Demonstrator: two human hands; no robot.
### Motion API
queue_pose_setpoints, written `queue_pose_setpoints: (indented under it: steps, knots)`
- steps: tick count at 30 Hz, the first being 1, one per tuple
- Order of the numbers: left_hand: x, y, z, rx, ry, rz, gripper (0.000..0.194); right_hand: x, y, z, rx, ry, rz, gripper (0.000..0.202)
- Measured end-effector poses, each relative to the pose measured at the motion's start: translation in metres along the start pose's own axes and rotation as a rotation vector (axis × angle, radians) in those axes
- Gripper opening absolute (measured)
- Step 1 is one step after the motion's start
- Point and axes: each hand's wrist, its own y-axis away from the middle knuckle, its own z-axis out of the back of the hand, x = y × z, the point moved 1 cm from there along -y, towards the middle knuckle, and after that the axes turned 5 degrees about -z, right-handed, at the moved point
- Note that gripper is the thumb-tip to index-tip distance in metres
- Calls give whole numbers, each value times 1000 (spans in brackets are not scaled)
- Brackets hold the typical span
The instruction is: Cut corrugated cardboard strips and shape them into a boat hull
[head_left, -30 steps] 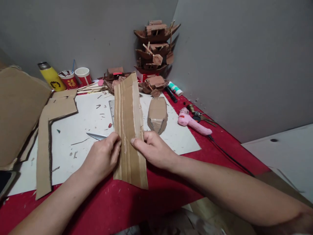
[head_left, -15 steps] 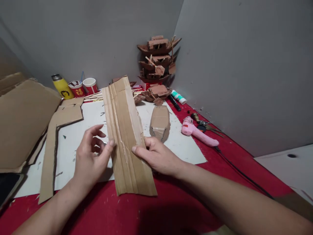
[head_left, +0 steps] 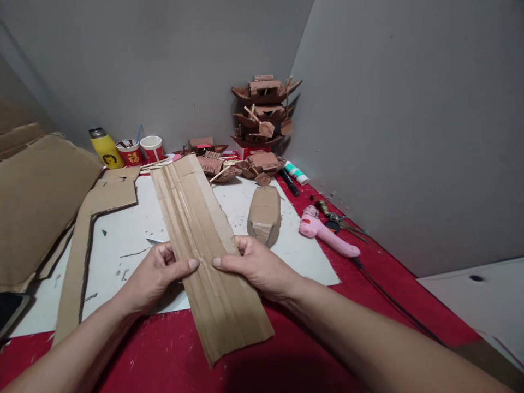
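A long creased strip of cardboard (head_left: 204, 229) is held tilted in front of me above the table. My left hand (head_left: 158, 275) grips its left edge, thumb on top and fingers behind. From the other side my right hand (head_left: 257, 265) pinches the right edge, its thumb pressed near the middle; the fingers of both hands are mostly hidden under the strip. Just beyond my right hand rests a small boat-shaped cardboard piece (head_left: 264, 215). A pointed metal blade tip (head_left: 153, 241) shows beside my left hand, the rest covered.
A pink glue gun (head_left: 327, 232) with a black cord lies on the right. Brown model boats (head_left: 266, 112) are stacked at the back. Cups (head_left: 151, 148), a yellow bottle (head_left: 105, 148) and cardboard sheets (head_left: 45, 210) occupy the left. White paper (head_left: 118, 240) covers part of the red table (head_left: 164, 349).
My left hand has closed on the strip's left edge, its thumb now lying on top. The strip has tilted, its far end lower and further left. The view has shifted slightly.
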Motion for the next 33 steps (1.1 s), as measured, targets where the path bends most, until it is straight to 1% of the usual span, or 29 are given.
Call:
queue_pose_setpoints:
  steps: [4,7,12,15,20,23,27,33]
  knots:
    - [1,1,-4,33,41,-6,32,-2,1,0,-5,23,-10,32]
    - [1,2,-7,40,26,-18,32,-3,1,0,4,42,1,33]
    - [-1,5,-10,12,-54,-26,31,-5,0,-2,-55,86,46,39]
    - [-2,7,-13,4,-72,-37,33,-5,0,-3,-59,82,61,42]
    - [-4,9,-16,29,-1,-10,38,-1,3,-1,-41,70,19,38]
    - [-3,8,-16,51,24,1,36,2,5,1,-27,97,-2,35]
    - [-4,8,-18,47,-16,-9,33,3,7,1,-5,129,-15,41]
    - [-5,10,-22,38,-69,-42,30,0,5,1,-31,153,3,37]
